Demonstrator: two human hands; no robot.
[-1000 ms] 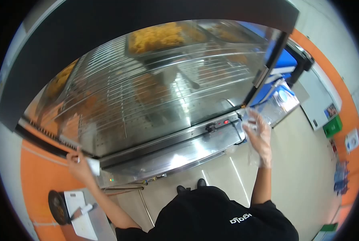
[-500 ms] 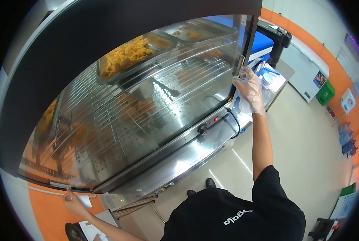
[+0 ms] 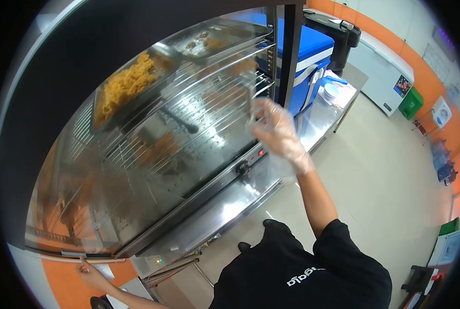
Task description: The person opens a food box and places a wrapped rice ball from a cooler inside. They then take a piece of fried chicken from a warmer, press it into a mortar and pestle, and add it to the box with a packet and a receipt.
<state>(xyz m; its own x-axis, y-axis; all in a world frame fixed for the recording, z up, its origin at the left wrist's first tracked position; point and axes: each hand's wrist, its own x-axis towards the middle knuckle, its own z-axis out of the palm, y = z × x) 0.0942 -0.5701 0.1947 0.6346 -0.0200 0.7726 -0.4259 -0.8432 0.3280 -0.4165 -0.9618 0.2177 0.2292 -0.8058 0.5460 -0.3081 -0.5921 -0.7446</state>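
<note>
A heated food display cabinet (image 3: 176, 213) with sliding glass doors fills the left side. My right hand (image 3: 280, 131), in a clear plastic glove, has its fingers curled round the upright handle edge of the right glass door (image 3: 251, 105). A gap shows between that edge and the cabinet's right post. At lower left, the curled fingers of my left hand (image 3: 90, 274) touch the handle strip (image 3: 74, 254) of the left door. Behind the glass, a metal tray (image 3: 117, 116) of yellow crumbly food (image 3: 129, 85) and tongs (image 3: 181, 122) rest on the wire rack (image 3: 204, 82).
Beyond the cabinet's right post stands a blue cooler box (image 3: 307, 56) on a steel table (image 3: 325, 121). A white chest freezer (image 3: 376, 69) and a green bin (image 3: 411, 103) are farther right. A knob (image 3: 243, 167) and a lit red switch sit on the cabinet's front.
My right hand has moved left with the right glass door's edge, and a gap has opened beside the right post. My left hand stays at the left door's handle.
</note>
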